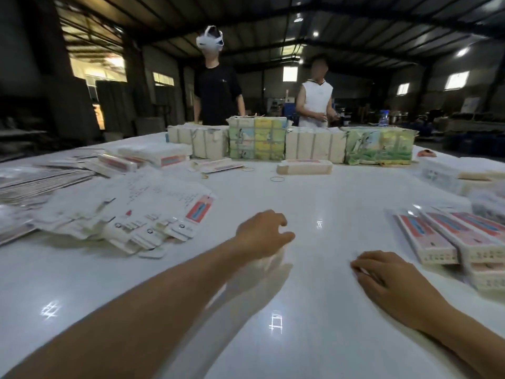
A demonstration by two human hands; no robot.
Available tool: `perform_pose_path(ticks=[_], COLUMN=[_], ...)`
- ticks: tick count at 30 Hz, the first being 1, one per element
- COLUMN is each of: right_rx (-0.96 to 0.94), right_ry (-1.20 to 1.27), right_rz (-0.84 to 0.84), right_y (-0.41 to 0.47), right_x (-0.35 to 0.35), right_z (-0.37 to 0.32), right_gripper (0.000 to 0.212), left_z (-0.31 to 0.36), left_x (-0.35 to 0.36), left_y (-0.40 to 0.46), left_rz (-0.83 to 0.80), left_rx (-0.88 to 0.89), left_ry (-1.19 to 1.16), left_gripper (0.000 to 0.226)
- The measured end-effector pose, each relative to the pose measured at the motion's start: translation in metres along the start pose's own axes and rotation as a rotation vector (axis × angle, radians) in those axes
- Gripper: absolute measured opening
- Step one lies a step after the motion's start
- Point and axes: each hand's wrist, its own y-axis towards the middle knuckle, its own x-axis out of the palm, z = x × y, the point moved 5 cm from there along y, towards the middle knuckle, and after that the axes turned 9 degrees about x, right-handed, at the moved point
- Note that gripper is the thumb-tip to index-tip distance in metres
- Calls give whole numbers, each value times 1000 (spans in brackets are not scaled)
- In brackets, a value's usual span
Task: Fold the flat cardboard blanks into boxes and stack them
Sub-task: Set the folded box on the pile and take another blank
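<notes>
A loose pile of flat white cardboard blanks [131, 214] with red-and-blue print lies on the white table [314, 203], left of centre. Folded long boxes [451, 236] lie side by side in a stack at the right edge. My left hand [262, 233] hovers over the middle of the table, right of the pile, fingers loosely curled and holding nothing. Near the front, my right hand [382, 274] rests palm down on the table, left of the folded boxes, also holding nothing.
Wrapped bundles [289, 143] stand in a row across the far side, with one folded box [304, 166] and rubber bands [277, 179] in front. More boxes [153, 157] and grey sheets [35, 181] lie at the left. Two people [216, 86] stand behind the table.
</notes>
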Motion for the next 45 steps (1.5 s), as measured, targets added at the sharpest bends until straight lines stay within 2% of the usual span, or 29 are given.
perform_pose_path(ticks=[2, 4, 7, 8, 10, 14, 18, 22, 24, 25, 27, 30, 31, 33, 35, 37, 39, 42, 45], right_rx=[12, 25, 65, 74, 74, 40, 31, 45, 44, 37, 23, 59, 121, 388, 728, 906, 892, 733, 670], right_ry=[3, 7, 23, 34, 57, 56, 48, 58, 50, 51, 56, 108, 226, 746, 1261, 1515, 1562, 1419, 1357], right_rz=[-6, -14, -26, -25, -10, 14, 28, -10, -23, -23, -30, -62, -48, 39, 84, 37, -32, -78, -90], right_y=[0, -1, -1, 0, 0, 2, 1, -1, -2, -2, 0, 6, 8, 11, 11, 7, 4, 1, -1], right_x=[0, -1, 0, 1, 2, 4, 1, -1, -1, -1, 0, 6, 4, -4, -8, -8, -8, -10, -11], right_z=[0, -2, -3, -3, -2, 0, -2, -3, -5, -5, -5, 6, 11, 28, 44, 49, 46, 39, 32], right_gripper=[26, 25, 22, 21, 18, 19, 20, 19, 21, 22, 23, 28, 30, 24, 25, 31, 26, 6, 5], left_z=[-48, -105, -172, -186, -203, -218, -221, -206, -192, -184, -166, -115, -92, -46, -9, 16, 30, 30, 28], left_x=[-40, -70, -78, -76, -71, -78, -84, -88, -93, -95, -97, -91, -83, -60, -35, -15, 2, 14, 16], left_y=[9, 6, -12, -15, -13, -3, -4, -7, -3, 0, 10, 21, 21, 18, 10, 1, -9, -21, -27], left_rz=[71, 107, 14, -19, -18, 42, 133, 202, 270, 312, 371, 420, 387, 232, 83, -26, -117, -161, -88], left_rx=[-163, -410, -725, -762, -769, -808, -775, -749, -719, -685, -579, -425, -382, -299, -201, -129, -113, -146, -59], left_ry=[139, 262, 361, 395, 412, 216, 155, 350, 458, 434, 209, -310, -471, -629, -659, -663, -661, -617, -323], left_gripper=[47, 55, 95, 105, 110, 97, 70, 65, 52, 40, 18, 8, 7, 12, 17, 20, 18, 16, 14])
